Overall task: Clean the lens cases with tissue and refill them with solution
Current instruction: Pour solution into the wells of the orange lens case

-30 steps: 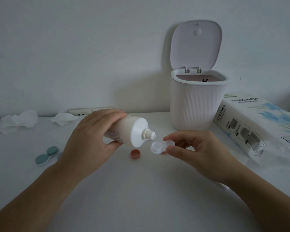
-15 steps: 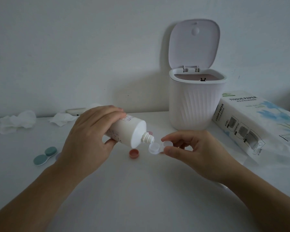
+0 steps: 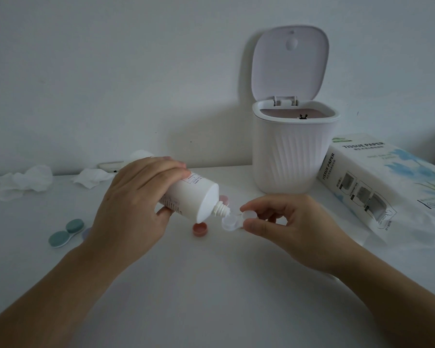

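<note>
Fingers [image 3: 146, 172] of left hand [image 3: 133, 209]: wrapped round bottle [image 3: 191, 197], nozzle tilted over case [image 3: 232, 222]. Right hand [image 3: 294, 229]: pinches case above desk [image 3: 211, 297]. Case likely light, rigid, slippery when wet; hold by rim, level.

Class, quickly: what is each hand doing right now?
Left hand: grips the tilted solution bottle.
Right hand: pinches the clear lens case under the nozzle.

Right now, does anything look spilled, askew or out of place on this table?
No spill shows. Crumpled tissues lie loose at the far left though the bin stands open, and one pink cap sits loose under the tilted solution bottle.
</note>
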